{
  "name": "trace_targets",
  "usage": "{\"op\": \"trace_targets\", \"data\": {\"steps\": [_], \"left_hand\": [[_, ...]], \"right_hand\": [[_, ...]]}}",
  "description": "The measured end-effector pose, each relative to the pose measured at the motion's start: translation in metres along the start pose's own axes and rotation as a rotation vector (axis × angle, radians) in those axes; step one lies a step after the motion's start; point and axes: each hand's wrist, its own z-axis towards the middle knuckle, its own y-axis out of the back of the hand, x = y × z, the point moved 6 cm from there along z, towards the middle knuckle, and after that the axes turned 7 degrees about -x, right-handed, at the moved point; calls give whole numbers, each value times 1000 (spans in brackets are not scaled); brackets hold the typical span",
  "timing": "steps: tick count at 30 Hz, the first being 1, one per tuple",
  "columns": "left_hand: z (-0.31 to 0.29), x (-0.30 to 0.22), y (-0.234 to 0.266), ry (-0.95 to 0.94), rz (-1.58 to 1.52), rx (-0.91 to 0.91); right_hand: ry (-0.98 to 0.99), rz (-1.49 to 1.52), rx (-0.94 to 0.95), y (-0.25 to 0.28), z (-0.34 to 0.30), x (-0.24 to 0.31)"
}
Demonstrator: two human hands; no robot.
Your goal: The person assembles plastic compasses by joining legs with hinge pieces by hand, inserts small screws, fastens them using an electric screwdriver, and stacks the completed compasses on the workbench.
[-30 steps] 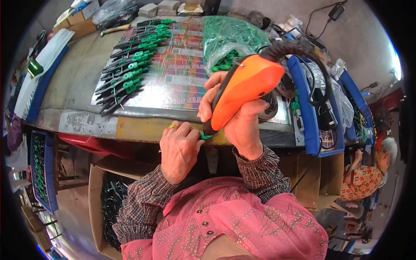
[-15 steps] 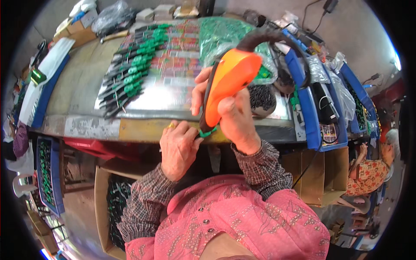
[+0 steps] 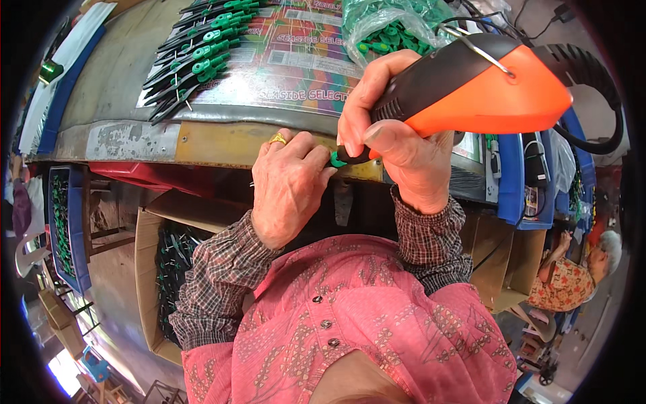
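Note:
My right hand (image 3: 420,161) is wrapped round an orange and black corded power tool (image 3: 494,101), which looks like an electric screwdriver. It lies nearly level, its dark nose pointing left and its cord curving away on the right. The nose meets a small green plastic piece (image 3: 337,160) at the table's front edge. Closed around that piece is my left hand (image 3: 289,185), with a yellow ring on one finger; most of the piece is hidden under the fingers. Behind, a row of black pieces with green ends (image 3: 202,57) lies on the printed sheets (image 3: 289,74).
A clear bag of green parts (image 3: 397,37) lies at the back. Blue trays (image 3: 510,185) stand to the right. Below left are a cardboard box (image 3: 149,269) of black pieces and a blue crate (image 3: 81,259). Another person (image 3: 565,279) sits at the far right.
The tool has swung from steeply upright to nearly level, its rear end moving right. My right hand has turned with it. The whole view has shifted, so the table sits higher in the picture.

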Motion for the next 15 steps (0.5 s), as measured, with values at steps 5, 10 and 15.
{"op": "trace_targets", "data": {"steps": [5, 10, 15], "left_hand": [[-1, 1, -1, 9, 1, 6], [0, 1, -2, 20, 1, 29], [1, 3, -3, 13, -3, 32]], "right_hand": [[12, 30, -28, 0, -1, -2], [29, -39, -43, -1, 0, 2], [1, -77, -38, -2, 1, 2]]}}
